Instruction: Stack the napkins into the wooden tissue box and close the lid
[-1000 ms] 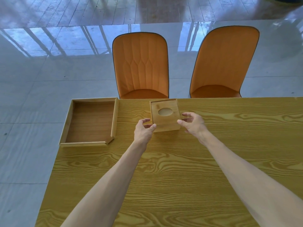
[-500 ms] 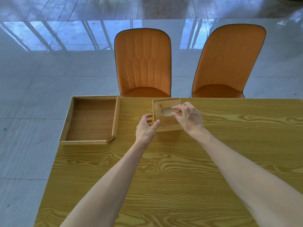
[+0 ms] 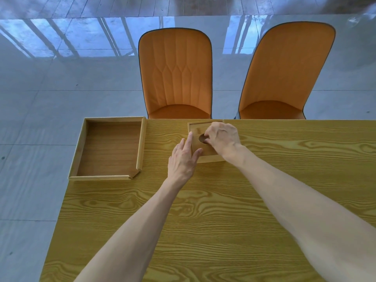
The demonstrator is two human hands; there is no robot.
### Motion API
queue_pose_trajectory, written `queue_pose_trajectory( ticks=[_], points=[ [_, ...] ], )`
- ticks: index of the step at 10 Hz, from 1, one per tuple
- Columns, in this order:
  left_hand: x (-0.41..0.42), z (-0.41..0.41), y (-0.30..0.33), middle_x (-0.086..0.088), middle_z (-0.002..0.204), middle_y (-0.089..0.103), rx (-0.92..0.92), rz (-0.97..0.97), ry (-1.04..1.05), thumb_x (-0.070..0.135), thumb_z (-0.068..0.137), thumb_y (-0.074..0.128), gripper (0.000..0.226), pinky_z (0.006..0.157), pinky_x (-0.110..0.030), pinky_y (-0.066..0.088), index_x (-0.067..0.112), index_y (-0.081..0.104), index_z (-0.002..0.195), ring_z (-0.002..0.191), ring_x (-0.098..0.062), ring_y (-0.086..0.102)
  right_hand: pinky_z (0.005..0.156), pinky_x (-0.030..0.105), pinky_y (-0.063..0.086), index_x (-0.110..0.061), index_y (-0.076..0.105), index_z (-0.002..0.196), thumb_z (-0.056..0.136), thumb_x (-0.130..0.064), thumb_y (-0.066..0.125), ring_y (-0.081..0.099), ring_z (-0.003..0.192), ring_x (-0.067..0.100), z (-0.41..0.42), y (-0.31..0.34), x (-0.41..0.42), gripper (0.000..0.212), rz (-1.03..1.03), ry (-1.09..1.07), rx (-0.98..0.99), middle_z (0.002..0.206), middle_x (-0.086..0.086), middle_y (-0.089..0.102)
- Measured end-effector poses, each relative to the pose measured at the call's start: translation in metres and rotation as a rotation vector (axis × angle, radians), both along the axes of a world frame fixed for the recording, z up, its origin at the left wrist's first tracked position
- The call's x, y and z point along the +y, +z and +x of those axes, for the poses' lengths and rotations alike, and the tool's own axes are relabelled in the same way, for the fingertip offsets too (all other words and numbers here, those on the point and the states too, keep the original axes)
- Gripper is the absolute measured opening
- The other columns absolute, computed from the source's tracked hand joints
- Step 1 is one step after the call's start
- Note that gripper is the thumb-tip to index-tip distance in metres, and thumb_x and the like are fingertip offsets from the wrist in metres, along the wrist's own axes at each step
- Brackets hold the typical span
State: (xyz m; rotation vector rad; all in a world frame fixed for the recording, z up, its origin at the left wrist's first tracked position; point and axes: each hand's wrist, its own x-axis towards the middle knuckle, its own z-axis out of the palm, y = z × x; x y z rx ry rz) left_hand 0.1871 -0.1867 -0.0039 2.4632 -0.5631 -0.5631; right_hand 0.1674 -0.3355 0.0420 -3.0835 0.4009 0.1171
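A small wooden tissue box point(image 3: 198, 131) stands at the far edge of the table, its lid on, with an oval hole in the top. My right hand point(image 3: 222, 138) rests on the lid, its fingertips curled into the hole. My left hand point(image 3: 183, 158) lies flat against the box's left side, fingers stretched out and the thumb touching the front left corner. No napkins are in view.
An empty wooden tray point(image 3: 110, 147) with raised rims sits at the far left corner of the table point(image 3: 203, 220). Two orange chairs point(image 3: 176, 78) point(image 3: 284, 78) stand just beyond the far edge. The floor is glossy grey tile.
My right hand moved from the box's right side onto the lid and hooked its fingers into the hole. My left hand closed in against the box's left side.
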Motion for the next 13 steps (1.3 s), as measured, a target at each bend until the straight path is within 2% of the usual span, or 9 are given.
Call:
queue_pose_trajectory(
  ticks=[1, 2, 3, 5, 7, 9, 11, 13],
  points=[
    [0.0, -0.001, -0.004, -0.008, 0.16, 0.034, -0.023, -0.006, -0.002, 0.056, 0.098, 0.041, 0.071, 0.11, -0.05, 0.039, 0.033, 0.011, 0.157, 0.147, -0.028, 0.031, 0.083, 0.031, 0.055, -0.016, 0.074, 0.103, 0.095, -0.021, 0.065, 0.07, 0.09, 0.02, 0.002, 0.0, 0.002, 0.013, -0.073, 0.05, 0.028, 0.101, 0.003, 0.071],
    [-0.001, -0.002, -0.004, -0.006, 0.159, 0.035, -0.033, 0.003, 0.001, 0.056, 0.098, 0.041, 0.07, 0.109, -0.05, 0.04, 0.032, 0.012, 0.157, 0.146, -0.027, 0.032, 0.082, 0.032, 0.053, -0.012, 0.072, 0.102, 0.098, -0.015, 0.059, 0.069, 0.091, 0.022, 0.001, -0.001, 0.002, 0.014, -0.089, 0.107, 0.033, 0.101, 0.005, 0.069],
    [-0.001, -0.002, -0.004, -0.003, 0.157, 0.039, -0.045, 0.006, -0.001, 0.055, 0.098, 0.041, 0.07, 0.106, -0.049, 0.042, 0.032, 0.012, 0.158, 0.144, -0.026, 0.035, 0.081, 0.032, 0.051, -0.012, 0.073, 0.104, 0.099, -0.016, 0.056, 0.068, 0.091, 0.021, 0.001, -0.002, -0.001, 0.018, -0.087, 0.159, 0.01, 0.101, 0.006, 0.068],
    [-0.003, -0.003, 0.001, 0.001, 0.153, 0.044, -0.035, 0.013, 0.01, 0.053, 0.099, 0.042, 0.068, 0.101, -0.049, 0.045, 0.032, 0.013, 0.158, 0.139, -0.025, 0.04, 0.078, 0.033, 0.049, -0.011, 0.075, 0.103, 0.097, -0.03, 0.058, 0.067, 0.088, 0.024, -0.012, 0.001, -0.006, 0.025, 0.079, 0.097, -0.121, 0.099, 0.008, 0.068],
    [-0.004, -0.004, 0.005, 0.0, 0.153, 0.044, 0.007, 0.033, 0.03, 0.052, 0.099, 0.042, 0.066, 0.099, -0.052, 0.046, 0.036, 0.013, 0.157, 0.138, -0.027, 0.042, 0.073, 0.03, 0.045, -0.012, 0.073, 0.101, 0.094, -0.024, 0.064, 0.067, 0.085, 0.022, -0.024, 0.001, -0.009, 0.017, 0.101, 0.083, -0.167, 0.097, 0.006, 0.068],
    [-0.005, -0.002, 0.009, 0.0, 0.152, 0.045, 0.016, 0.061, 0.025, 0.052, 0.099, 0.041, 0.065, 0.099, -0.053, 0.045, 0.038, 0.012, 0.156, 0.137, -0.028, 0.042, 0.07, 0.033, 0.049, -0.011, 0.074, 0.099, 0.094, -0.02, 0.066, 0.066, 0.078, 0.022, -0.034, 0.002, -0.012, 0.013, 0.118, 0.073, -0.225, 0.091, 0.006, 0.067],
    [-0.007, -0.001, 0.012, -0.001, 0.15, 0.047, 0.017, 0.071, 0.013, 0.052, 0.1, 0.04, 0.065, 0.097, -0.051, 0.046, 0.038, 0.011, 0.157, 0.134, -0.029, 0.045, 0.064, 0.032, 0.051, -0.012, 0.074, 0.096, 0.092, -0.02, 0.069, 0.064, 0.07, 0.022, -0.046, -0.001, -0.014, 0.011, 0.218, -0.011, -0.314, 0.087, 0.004, 0.066],
    [-0.002, 0.003, 0.016, -0.007, 0.144, 0.052, -0.033, 0.091, -0.034, 0.053, 0.1, 0.039, 0.065, 0.093, -0.048, 0.048, 0.034, 0.014, 0.157, 0.127, -0.032, 0.051, 0.063, 0.034, 0.059, -0.017, 0.071, 0.11, 0.097, -0.037, 0.059, 0.068, 0.078, 0.018, -0.044, 0.004, -0.018, 0.027, 0.32, -0.059, -0.283, 0.099, -0.001, 0.067]
  ],
)
